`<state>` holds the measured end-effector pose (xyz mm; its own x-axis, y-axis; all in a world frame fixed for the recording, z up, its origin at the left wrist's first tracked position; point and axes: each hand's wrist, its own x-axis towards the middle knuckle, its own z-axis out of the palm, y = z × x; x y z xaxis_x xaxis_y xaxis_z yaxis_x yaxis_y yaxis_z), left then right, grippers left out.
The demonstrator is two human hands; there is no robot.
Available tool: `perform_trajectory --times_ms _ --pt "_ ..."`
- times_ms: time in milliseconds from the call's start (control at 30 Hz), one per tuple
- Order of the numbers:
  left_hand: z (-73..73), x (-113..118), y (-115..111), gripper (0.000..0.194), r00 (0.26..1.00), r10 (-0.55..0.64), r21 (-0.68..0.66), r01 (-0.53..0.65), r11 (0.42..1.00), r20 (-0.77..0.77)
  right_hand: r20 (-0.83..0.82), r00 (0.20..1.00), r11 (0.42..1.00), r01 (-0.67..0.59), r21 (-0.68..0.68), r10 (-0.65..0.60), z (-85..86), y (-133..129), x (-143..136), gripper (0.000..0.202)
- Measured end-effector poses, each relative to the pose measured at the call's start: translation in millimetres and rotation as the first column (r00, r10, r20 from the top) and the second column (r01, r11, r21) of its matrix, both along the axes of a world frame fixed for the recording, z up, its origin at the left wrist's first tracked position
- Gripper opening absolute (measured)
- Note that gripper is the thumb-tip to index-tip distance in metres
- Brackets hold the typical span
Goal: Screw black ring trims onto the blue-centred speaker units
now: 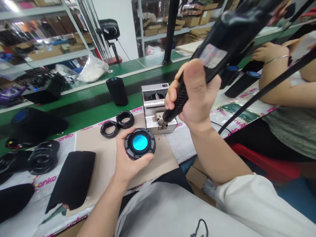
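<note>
My left hand [128, 161] is wrapped round a black cylindrical speaker [140, 143], whose blue round end faces up. My right hand [197, 95] grips a black electric screwdriver [209, 56], its lower end at the front of a silver screw feeder [158, 105]. The screwdriver's tip is too small to make out against the feeder. Two black rings [125, 119] lie touching behind my left hand on the brown cardboard [103, 171]. A black fabric sleeve [74, 179] rests on the cardboard's left side.
A black speaker [117, 91] stands on the green conveyor [93, 108]. More black rings [43, 158] and dark speaker parts lie at the left. Another person's arm [283, 72] and black speakers [243, 84] are at the right. A black cable [266, 89] crosses the right side.
</note>
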<state>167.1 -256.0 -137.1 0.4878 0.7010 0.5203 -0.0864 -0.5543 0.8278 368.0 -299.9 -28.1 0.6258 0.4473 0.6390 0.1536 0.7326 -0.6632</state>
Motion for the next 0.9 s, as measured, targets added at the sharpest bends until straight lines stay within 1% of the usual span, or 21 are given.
perform_trajectory --times_ms 67,167,267,367,433,500,600,667,733,800,867,900 --pt "1.1 0 0 0.080 1.000 0.004 -0.004 -0.004 1.000 -0.014 0.027 0.999 1.000 -0.025 -0.011 0.025 -9.1 5 2 0.053" --pt "3.1 0 1 0.082 0.999 0.018 -0.014 -0.018 1.000 -0.037 0.018 0.998 0.996 -0.057 -0.075 0.059 -20.1 11 2 0.052" --pt "4.5 0 1 0.085 0.998 0.024 -0.023 -0.025 0.999 -0.051 0.018 0.999 0.993 -0.040 -0.113 0.042 -25.9 13 1 0.057" --pt "4.2 -1 2 0.084 0.999 0.012 -0.028 -0.013 1.000 -0.048 0.025 0.997 0.988 -0.065 -0.141 0.069 -28.4 12 2 0.059" --pt "3.0 -1 2 0.084 0.999 0.006 -0.036 -0.008 0.999 -0.048 0.007 0.995 0.981 -0.099 -0.164 0.102 -26.4 10 2 0.059" --pt "1.6 -2 3 0.084 0.999 -0.004 -0.050 0.001 0.999 -0.048 -0.014 0.993 0.983 -0.121 -0.140 0.120 -18.1 5 2 0.059" --pt "-0.3 -2 6 0.088 0.999 -0.036 -0.071 0.033 0.997 -0.040 -0.016 0.996 0.994 -0.094 -0.051 0.093 6.2 -7 -2 0.055" --pt "-1.0 -3 7 0.091 0.998 -0.052 -0.084 0.049 0.995 -0.034 0.031 0.997 0.998 -0.063 -0.029 0.064 23.4 -15 -6 0.053" --pt "-1.5 -3 7 0.092 0.998 -0.062 -0.097 0.059 0.994 -0.030 0.056 0.998 1.000 -0.014 0.007 0.014 32.7 -18 -11 0.053" --pt "-1.7 -4 7 0.091 0.998 -0.064 -0.104 0.061 0.993 -0.028 0.021 0.999 0.999 0.030 0.020 -0.031 29.7 -14 -13 0.051" --pt "-1.8 -5 6 0.091 0.998 -0.061 -0.106 0.057 0.993 -0.033 -0.007 0.999 0.999 0.040 -0.011 -0.040 15.8 -6 -12 0.052" --pt "-1.8 -5 5 0.091 0.998 -0.059 -0.107 0.054 0.993 -0.038 -0.001 1.000 0.999 0.022 -0.037 -0.022 6.5 -1 -9 0.052"
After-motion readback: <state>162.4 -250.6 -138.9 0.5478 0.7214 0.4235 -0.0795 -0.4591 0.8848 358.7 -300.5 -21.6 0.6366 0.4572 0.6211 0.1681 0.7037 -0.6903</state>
